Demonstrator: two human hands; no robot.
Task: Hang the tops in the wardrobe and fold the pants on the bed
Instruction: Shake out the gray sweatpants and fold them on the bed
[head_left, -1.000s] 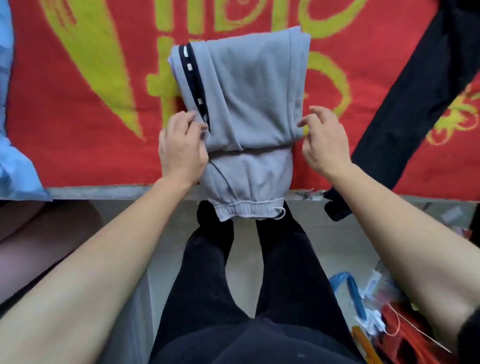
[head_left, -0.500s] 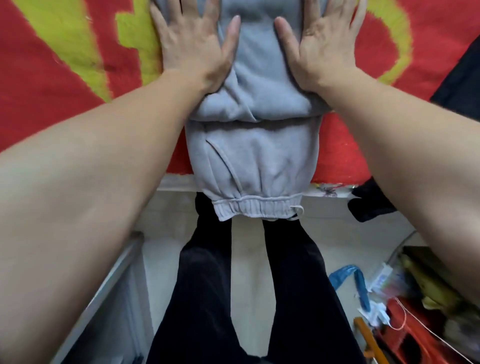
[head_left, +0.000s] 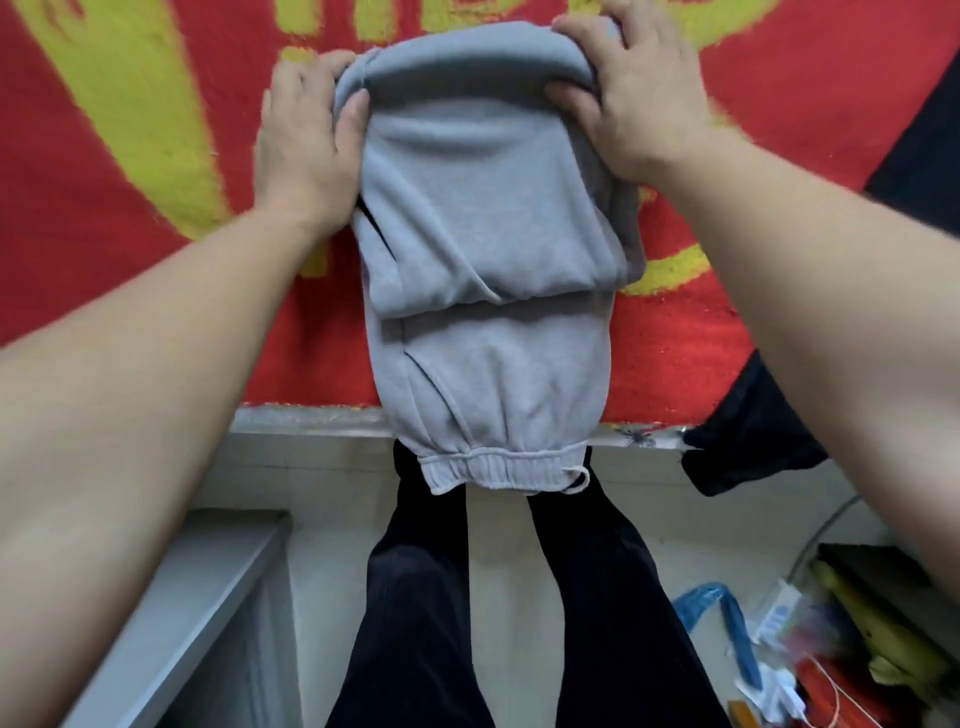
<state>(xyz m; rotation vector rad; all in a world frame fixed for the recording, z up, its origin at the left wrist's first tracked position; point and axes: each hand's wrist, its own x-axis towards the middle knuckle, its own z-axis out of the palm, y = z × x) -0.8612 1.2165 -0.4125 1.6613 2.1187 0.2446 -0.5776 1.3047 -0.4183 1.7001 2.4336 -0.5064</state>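
Note:
Grey sweatpants (head_left: 488, 249) lie folded on the red and yellow blanket (head_left: 104, 171) of the bed, their elastic waistband hanging over the bed's near edge. My left hand (head_left: 304, 135) grips the far left corner of the folded stack, thumb on top. My right hand (head_left: 634, 88) grips the far right corner, fingers curled over the fold. The far end of the stack is lifted and curled toward me. A black garment (head_left: 753, 441) lies on the bed at the right, partly hidden by my right arm.
The bed's edge (head_left: 311, 421) runs across the middle. My legs in black trousers (head_left: 415, 597) stand on the pale floor. A grey cabinet top (head_left: 197, 587) sits at lower left. Clutter with a blue strap (head_left: 722, 618) lies at lower right.
My hands were pressing flat on the grey pants half a second ago. They now clasp the far corners and lift that end toward me.

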